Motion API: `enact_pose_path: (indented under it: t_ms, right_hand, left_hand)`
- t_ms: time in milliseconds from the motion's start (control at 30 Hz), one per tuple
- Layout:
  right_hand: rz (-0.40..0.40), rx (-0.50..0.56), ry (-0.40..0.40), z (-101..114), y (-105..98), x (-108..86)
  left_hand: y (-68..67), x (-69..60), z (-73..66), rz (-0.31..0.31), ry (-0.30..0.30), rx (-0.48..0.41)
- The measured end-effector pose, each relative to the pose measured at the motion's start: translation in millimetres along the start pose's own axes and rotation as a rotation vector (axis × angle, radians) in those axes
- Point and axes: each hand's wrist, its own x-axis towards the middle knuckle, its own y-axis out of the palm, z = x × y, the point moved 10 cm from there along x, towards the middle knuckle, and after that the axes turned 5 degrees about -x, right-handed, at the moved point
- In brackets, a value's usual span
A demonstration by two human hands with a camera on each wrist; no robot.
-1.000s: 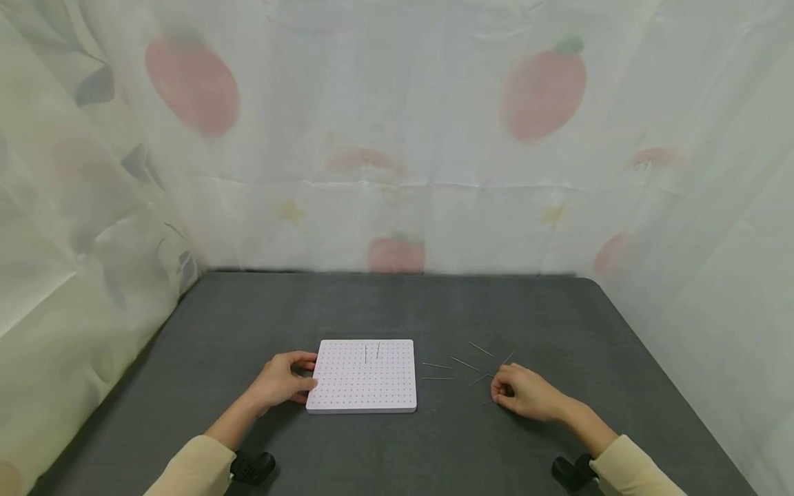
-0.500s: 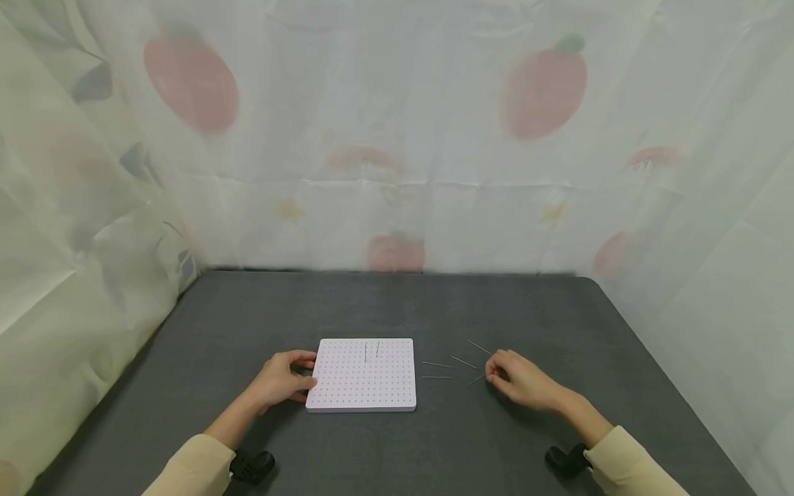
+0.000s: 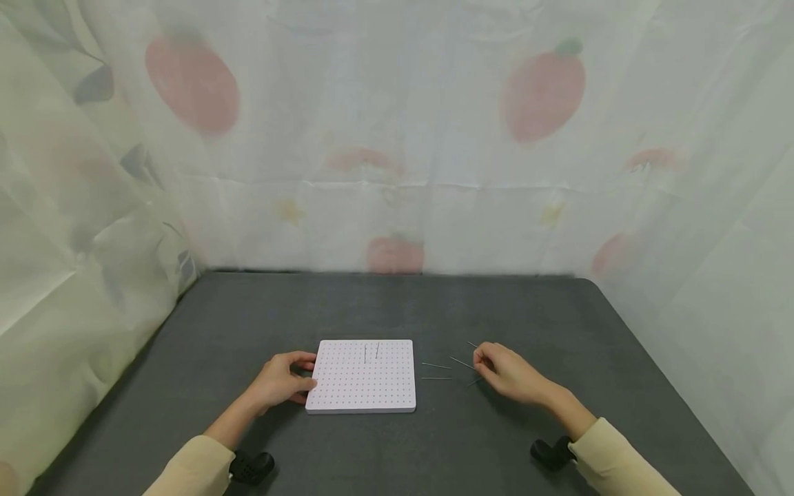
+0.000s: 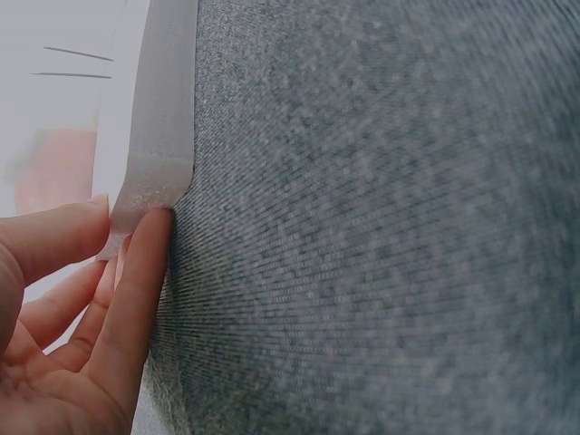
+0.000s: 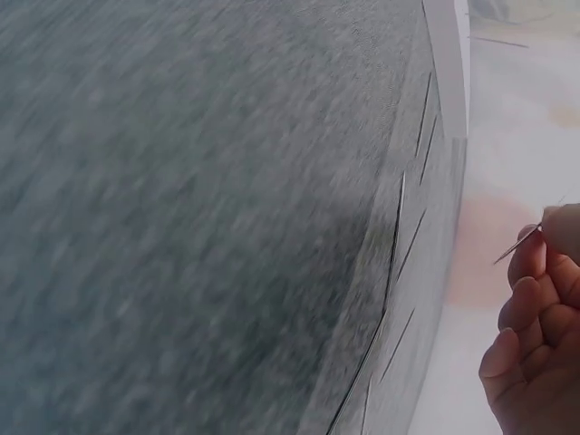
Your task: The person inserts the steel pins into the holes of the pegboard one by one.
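Observation:
My left hand (image 3: 282, 381) holds the left edge of a white board (image 3: 362, 386) dotted with rows of small holes. In the left wrist view its thumb (image 4: 68, 237) lies on the top face and the fingers meet the side. Two thin needles (image 3: 365, 354) stand up from the board's far part. To the right of the board, my right hand (image 3: 510, 374) hovers over the table, pinching a thin metal needle (image 5: 517, 246) between thumb and index finger. Part of that needle is hidden by the fingertips.
Several loose needles (image 3: 437, 378) lie on the dark grey table (image 3: 372, 303) between the board and the right hand, some partly covered by it. A patterned curtain (image 3: 310, 138) hangs behind the table and along both sides.
My right hand has moved left and a little farther from me, toward the board, rising off the table. The left hand and the board have stayed in place.

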Motion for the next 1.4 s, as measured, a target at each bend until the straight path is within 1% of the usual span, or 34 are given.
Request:
enact_pose_path:
  t_ms: [100,300,500,600,833,967,1233,1400]
  right_hand:
    - [-0.006,0.010,0.002,3.6,0.9,5.2]
    - [-0.033,0.037,-0.021,14.7,1.3,13.9]
    - [-0.064,0.067,-0.016,23.0,2.8,24.0]
    - [-0.077,0.089,-0.005,27.1,4.2,29.7]
    - [-0.079,0.154,0.050,34.1,11.2,43.0]
    - [-0.111,0.171,0.066,37.6,13.9,48.7]
    - [-0.221,0.205,0.028,51.3,13.7,57.6]
    - [-0.236,0.246,0.026,58.7,17.5,64.6]
  left_hand:
    - [0.2,-0.5,-1.1,0.004,0.002,-0.001]
    - [-0.1,-0.9,-1.5,0.007,0.000,0.004]
    - [-0.8,-0.4,0.2,0.002,-0.003,0.016]
    - [-0.8,-0.1,0.8,0.002,-0.002,0.016]
    - [-0.5,0.0,-0.1,0.003,0.005,0.011]
    - [-0.5,-0.8,-2.0,0.004,0.011,0.003]
    - [-0.1,-0.4,-0.9,0.007,0.011,-0.010]
    - [0.0,0.6,-0.1,0.005,0.008,-0.006]
